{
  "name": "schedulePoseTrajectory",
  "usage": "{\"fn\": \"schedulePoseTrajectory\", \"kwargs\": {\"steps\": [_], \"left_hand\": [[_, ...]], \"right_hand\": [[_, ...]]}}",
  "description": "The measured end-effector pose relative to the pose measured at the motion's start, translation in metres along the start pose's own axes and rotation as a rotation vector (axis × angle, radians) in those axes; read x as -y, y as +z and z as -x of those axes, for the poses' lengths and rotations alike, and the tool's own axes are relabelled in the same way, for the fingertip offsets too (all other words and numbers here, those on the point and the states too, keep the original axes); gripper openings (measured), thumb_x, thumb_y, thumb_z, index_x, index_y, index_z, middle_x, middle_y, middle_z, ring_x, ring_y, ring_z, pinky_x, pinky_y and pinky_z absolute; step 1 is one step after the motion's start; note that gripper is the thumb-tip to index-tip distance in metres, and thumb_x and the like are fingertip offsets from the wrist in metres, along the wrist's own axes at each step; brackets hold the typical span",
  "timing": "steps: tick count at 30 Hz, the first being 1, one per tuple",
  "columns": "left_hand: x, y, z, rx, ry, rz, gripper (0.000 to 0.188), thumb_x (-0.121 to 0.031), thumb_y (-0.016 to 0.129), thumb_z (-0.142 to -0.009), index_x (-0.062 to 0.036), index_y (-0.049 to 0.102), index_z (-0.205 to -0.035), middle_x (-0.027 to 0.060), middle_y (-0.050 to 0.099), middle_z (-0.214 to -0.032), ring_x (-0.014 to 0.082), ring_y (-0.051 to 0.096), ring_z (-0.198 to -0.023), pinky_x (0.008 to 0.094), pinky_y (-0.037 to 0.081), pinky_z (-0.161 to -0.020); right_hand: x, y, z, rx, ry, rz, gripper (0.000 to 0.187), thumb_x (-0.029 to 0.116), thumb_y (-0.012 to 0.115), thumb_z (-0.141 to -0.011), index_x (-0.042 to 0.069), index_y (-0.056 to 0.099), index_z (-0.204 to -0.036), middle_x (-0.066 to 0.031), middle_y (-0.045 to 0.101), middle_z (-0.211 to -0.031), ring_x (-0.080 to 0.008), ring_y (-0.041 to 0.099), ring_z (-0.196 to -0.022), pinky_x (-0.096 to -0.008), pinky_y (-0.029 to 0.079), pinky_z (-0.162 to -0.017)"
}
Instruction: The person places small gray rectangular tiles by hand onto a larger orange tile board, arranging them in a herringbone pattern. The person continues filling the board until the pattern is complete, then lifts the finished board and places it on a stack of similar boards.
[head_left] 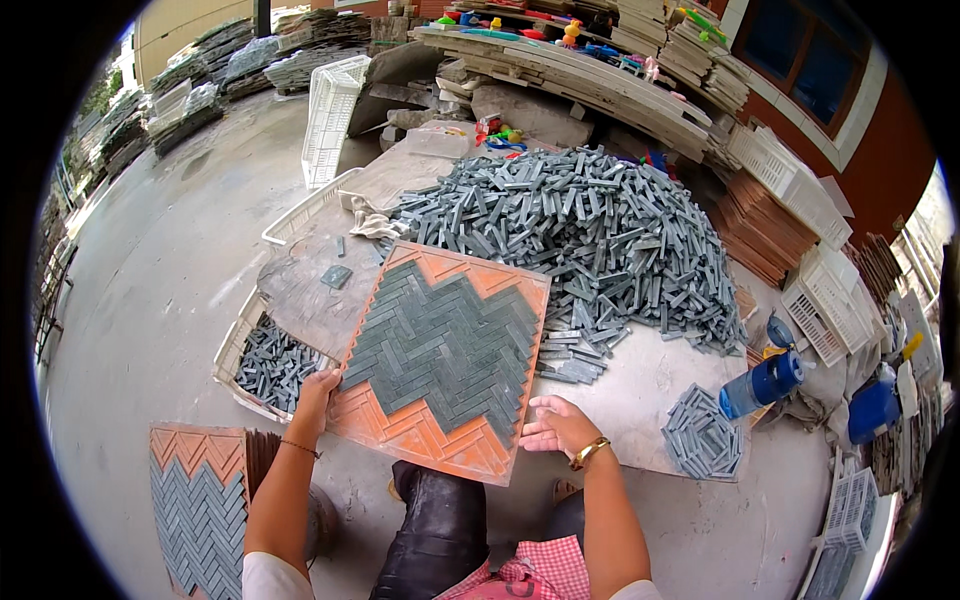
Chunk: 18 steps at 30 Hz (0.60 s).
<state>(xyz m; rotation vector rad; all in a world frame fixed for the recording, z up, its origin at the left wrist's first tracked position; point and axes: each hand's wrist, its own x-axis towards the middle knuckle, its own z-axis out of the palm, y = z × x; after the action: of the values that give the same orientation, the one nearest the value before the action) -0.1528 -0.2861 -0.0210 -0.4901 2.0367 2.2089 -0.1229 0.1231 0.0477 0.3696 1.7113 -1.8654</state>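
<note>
An orange moulded tray (465,452) with grey stone strips (440,340) laid in a zigzag herringbone is raised, tilted, over my lap and the table's near edge. Strips fill its middle; bare orange moulding shows along the top and bottom. My left hand (318,392) is closed round its lower left edge. Beside the lower right edge is my right hand (560,425), fingers stretched out and apart; whether they touch the edge I cannot tell. A big heap of loose stone strips (600,230) lies behind the tray on the table (640,400).
A white crate (232,352) of strips stands left of the table. Filled trays (200,500) are stacked at lower left. At right are a ring-shaped strip pile (703,432), a blue bottle (762,384), orange trays (765,225) and white crates (790,180). A cloth (370,218) lies farther back.
</note>
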Motion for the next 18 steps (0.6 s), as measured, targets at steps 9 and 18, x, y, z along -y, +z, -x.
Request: {"fn": "schedulePoseTrajectory", "kwargs": {"steps": [9, 18], "left_hand": [[-0.01, 0.004, 0.015, 0.003, 0.007, 0.003, 0.022, -0.027, 0.056, -0.086, -0.0103, 0.056, -0.071, -0.0078, 0.042, -0.059, 0.0039, 0.035, -0.049, 0.0197, 0.024, -0.046], [-0.003, 0.011, -0.013, 0.034, -0.048, -0.229, 0.026, -0.031, 0.058, -0.086, -0.0088, 0.057, -0.072, -0.0084, 0.038, -0.056, 0.0015, 0.035, -0.048, 0.0193, 0.025, -0.043]], "right_hand": [[-0.101, 0.014, 0.071, -0.154, -0.271, -0.327, 0.024, 0.011, 0.047, -0.091, -0.004, 0.046, -0.11, -0.0205, 0.062, -0.097, -0.0262, 0.064, -0.084, -0.0336, 0.054, -0.072], [-0.183, 0.014, 0.078, -0.198, -0.237, 0.394, 0.02, 0.011, 0.054, -0.087, -0.002, 0.057, -0.102, -0.014, 0.066, -0.09, -0.0172, 0.064, -0.083, -0.0274, 0.051, -0.071]]}}
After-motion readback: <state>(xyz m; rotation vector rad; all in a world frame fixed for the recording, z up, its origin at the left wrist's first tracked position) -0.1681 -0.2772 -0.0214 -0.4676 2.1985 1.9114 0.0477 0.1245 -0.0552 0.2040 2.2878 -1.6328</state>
